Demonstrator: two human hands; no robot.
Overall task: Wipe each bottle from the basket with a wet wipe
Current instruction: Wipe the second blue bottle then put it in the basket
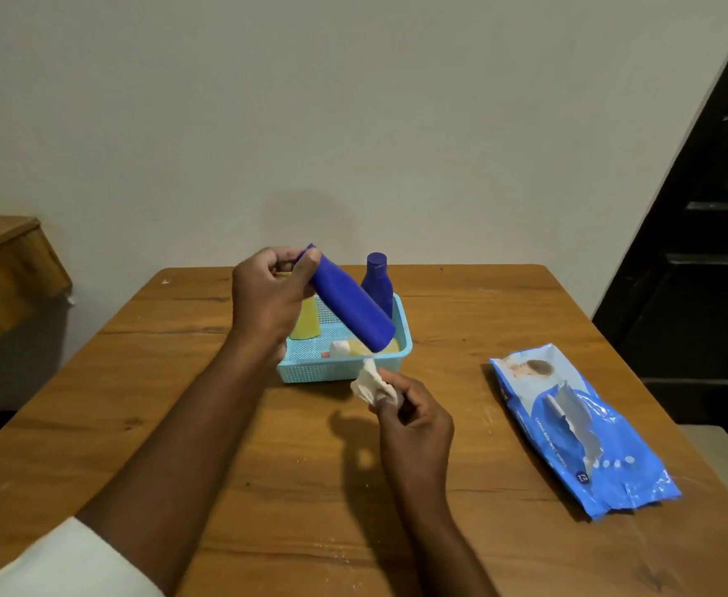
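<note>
The left hand (267, 295) grips a blue bottle (351, 305) by its cap end, tilted over the basket (310, 370). At its five o'clock, the right hand (414, 424) pinches a crumpled wet wipe (370, 383). Wiping seems underway; next, press wipe against bottle.

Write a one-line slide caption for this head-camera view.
Left hand tilts a blue bottle over the basket; right hand holds a wet wipe.

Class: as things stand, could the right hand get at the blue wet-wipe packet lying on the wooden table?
Probably not freely: the way from the right hand to the blue wet-wipe packet looks clear, but that hand grips a crumpled white wipe.
</note>
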